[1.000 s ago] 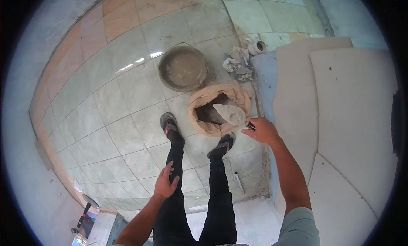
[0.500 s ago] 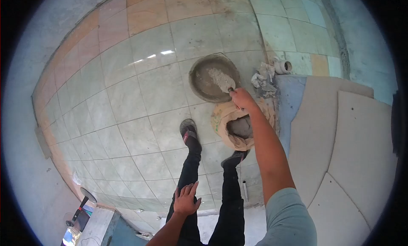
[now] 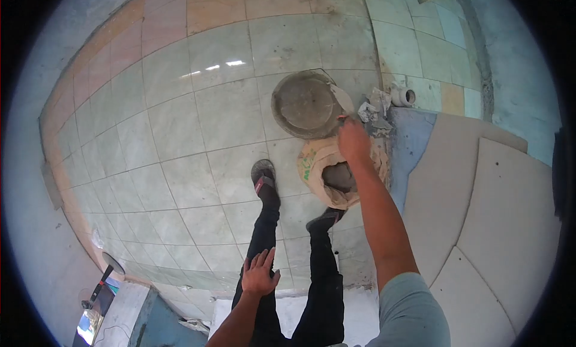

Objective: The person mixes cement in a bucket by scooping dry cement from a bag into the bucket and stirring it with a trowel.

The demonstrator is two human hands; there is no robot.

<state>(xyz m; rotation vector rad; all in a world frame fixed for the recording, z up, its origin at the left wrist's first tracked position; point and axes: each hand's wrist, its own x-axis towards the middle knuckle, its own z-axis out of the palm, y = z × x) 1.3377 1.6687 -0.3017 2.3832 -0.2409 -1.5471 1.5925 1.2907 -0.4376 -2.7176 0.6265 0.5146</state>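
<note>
My right hand (image 3: pixel 354 140) is closed round the handle of a trowel (image 3: pixel 342 100). The blade is turned on edge and overlaps the right rim of a round, shallow grey basin (image 3: pixel 278 110), which has a wire handle and grey, dusty contents. Just below that hand stands an open paper sack (image 3: pixel 312 161) with grey powder (image 3: pixel 339 177) inside. My left hand (image 3: pixel 260 275) lies with its fingers spread on my left leg, holding nothing.
Crumpled paper (image 3: pixel 373 110) and a white pipe fitting (image 3: pixel 403 96) lie right of the basin. Large beige sheets (image 3: pixel 441 185) cover the right side. My shoes (image 3: pixel 263 174) stand on the tiled floor (image 3: pixel 180 149). A fan (image 3: pixel 113 263) is at the lower left.
The heaped grey powder on the trowel has come off over the basin. My right hand has turned the blade on edge and moved it right to the rim. My left hand stays on the leg.
</note>
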